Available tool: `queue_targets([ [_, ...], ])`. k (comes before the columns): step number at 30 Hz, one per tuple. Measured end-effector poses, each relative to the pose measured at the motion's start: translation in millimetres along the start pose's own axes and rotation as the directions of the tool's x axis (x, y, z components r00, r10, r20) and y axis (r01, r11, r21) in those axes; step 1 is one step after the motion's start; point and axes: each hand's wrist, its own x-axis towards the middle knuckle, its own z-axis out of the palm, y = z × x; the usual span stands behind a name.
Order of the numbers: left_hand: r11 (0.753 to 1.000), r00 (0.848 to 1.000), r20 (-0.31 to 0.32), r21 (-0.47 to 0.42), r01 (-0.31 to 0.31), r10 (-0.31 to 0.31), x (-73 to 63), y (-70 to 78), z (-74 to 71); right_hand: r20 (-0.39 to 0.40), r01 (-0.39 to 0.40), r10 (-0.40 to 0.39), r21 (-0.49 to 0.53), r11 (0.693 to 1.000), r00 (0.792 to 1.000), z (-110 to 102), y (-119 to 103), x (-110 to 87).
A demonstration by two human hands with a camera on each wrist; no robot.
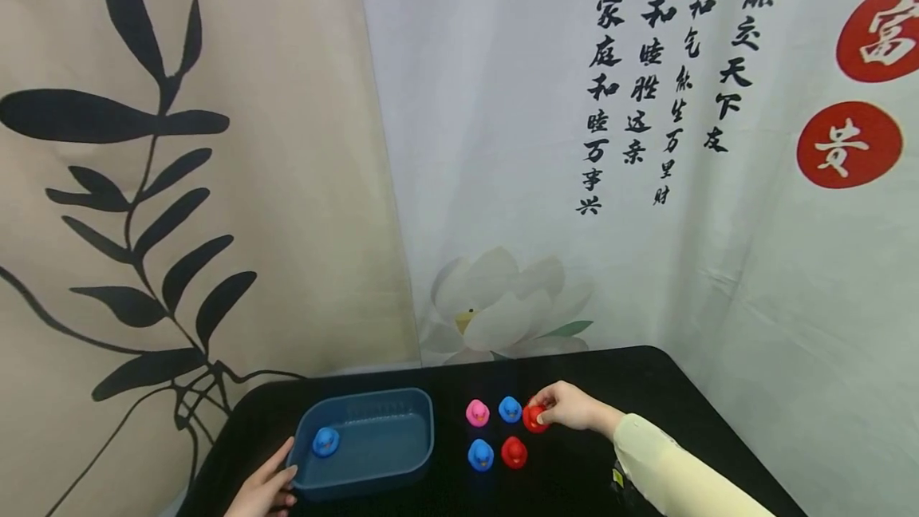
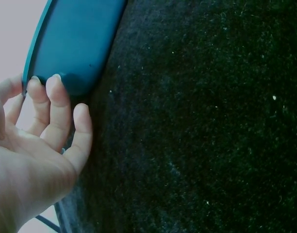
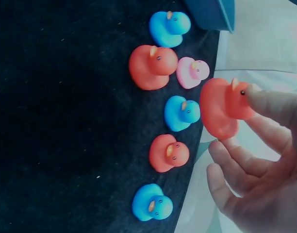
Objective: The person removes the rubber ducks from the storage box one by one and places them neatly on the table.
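My right hand (image 1: pixel 570 405) pinches a red rubber duck (image 3: pixel 219 108) between thumb and fingers, raised over the table beside the other ducks. Around it in the right wrist view are a pink duck (image 3: pixel 189 73), a blue duck (image 3: pixel 177 113) and another red duck (image 3: pixel 164 153). At the left, my left hand (image 1: pixel 264 489) grips the near left corner of a blue plastic tray (image 1: pixel 373 475). Its fingertips (image 2: pixel 56 81) press the tray's outer wall at the rim. One blue duck (image 1: pixel 325 442) sits inside the tray, toward its left end.
A black cloth covers the table (image 1: pixel 646 377). More ducks stand on it, a larger red one (image 3: pixel 147 68) and a blue one (image 3: pixel 152 202) among them; the right hand and arm hide some in the head view. A printed curtain (image 1: pixel 502 142) hangs behind the table.
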Motion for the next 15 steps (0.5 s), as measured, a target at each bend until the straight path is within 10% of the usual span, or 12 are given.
queue_targets([
  [15,1.0,1.0,0.003,0.001,0.009,-0.009,-0.8,1.4,1.5,0.075,-0.014,0.011,0.046,0.999,0.997,7.0,34.7,-5.3],
])
